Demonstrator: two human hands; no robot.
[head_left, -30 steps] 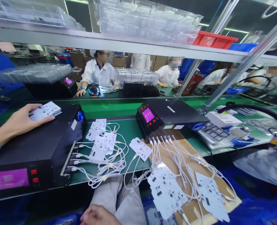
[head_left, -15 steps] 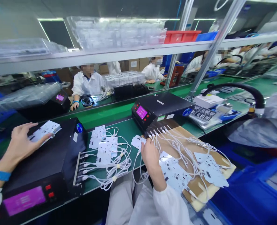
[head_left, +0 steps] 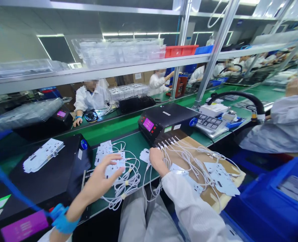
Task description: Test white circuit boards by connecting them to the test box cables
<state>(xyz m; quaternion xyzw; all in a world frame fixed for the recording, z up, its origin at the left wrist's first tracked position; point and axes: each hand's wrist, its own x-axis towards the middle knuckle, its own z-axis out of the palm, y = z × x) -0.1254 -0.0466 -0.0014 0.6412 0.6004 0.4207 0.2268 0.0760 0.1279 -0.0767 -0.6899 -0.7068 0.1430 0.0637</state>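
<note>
My left hand reaches over the green bench with fingers spread, its fingertips on white circuit boards plugged into white cables. My right hand rests on another white board by the cable bundle of the right black tester; its fingers are curled down and partly hidden. A stack of white boards lies on top of the left black tester. More boards on cables lie on a brown cardboard sheet.
A blue bin stands at the lower right. A black hose arm curves over the bench beside a person in grey on the right. Across the green conveyor, people in white coats sit at work. A shelf above carries clear trays.
My left hand left the board stack on the left tester and came to the boards on the bench. My right hand rose from my lap to the board by the right tester.
</note>
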